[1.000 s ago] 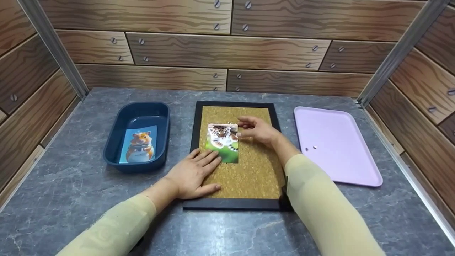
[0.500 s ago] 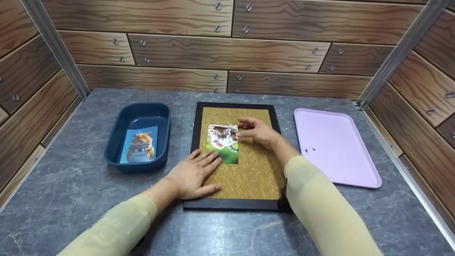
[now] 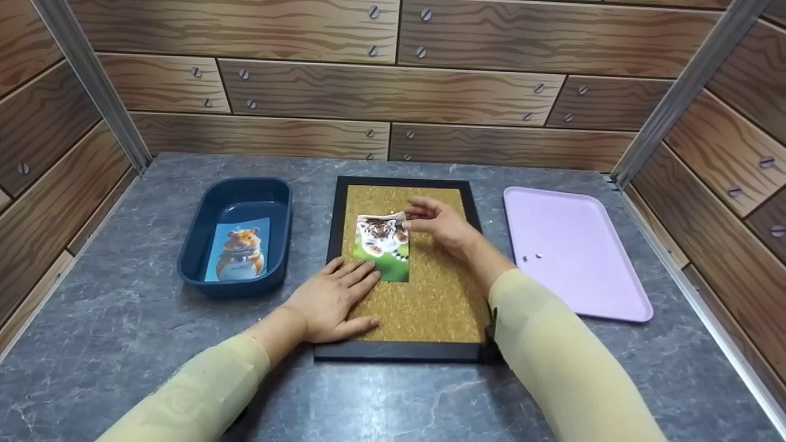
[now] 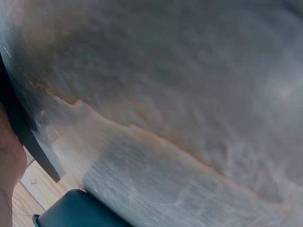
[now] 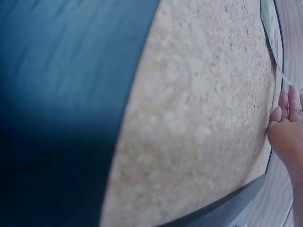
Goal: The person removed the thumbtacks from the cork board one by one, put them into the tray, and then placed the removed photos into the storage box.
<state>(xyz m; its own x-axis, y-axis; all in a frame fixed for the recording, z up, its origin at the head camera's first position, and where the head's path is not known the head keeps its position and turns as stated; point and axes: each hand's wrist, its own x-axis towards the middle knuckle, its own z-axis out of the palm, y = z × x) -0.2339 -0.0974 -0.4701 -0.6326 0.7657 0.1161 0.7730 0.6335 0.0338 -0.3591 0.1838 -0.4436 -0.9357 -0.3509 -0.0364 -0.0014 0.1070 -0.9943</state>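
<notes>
A tiger photo (image 3: 382,248) lies on the cork board (image 3: 430,307), its top edge bent up from the cork. My right hand (image 3: 445,228) pinches its upper right corner between thumb and fingers; in the right wrist view the photo's edge rises to the fingertips of that hand (image 5: 288,125). A tiny shiny bit shows by the top edge, too small to make out. My left hand (image 3: 331,301) lies flat, fingers spread, across the board's left frame, fingertips on the photo's lower left corner. Only a sliver of it shows in the left wrist view.
Left of the board stands a dark blue bin (image 3: 190,245) with a hamster picture (image 3: 242,250) inside. A lilac tray (image 3: 583,245) lies to the right, bearing a couple of tiny metallic pieces (image 3: 538,256). Wood-patterned walls (image 3: 307,92) enclose the grey table (image 3: 123,344).
The photo's upper right corner has been lifted and bent up and leftward as my right hand shifted slightly. My left hand has stayed in place.
</notes>
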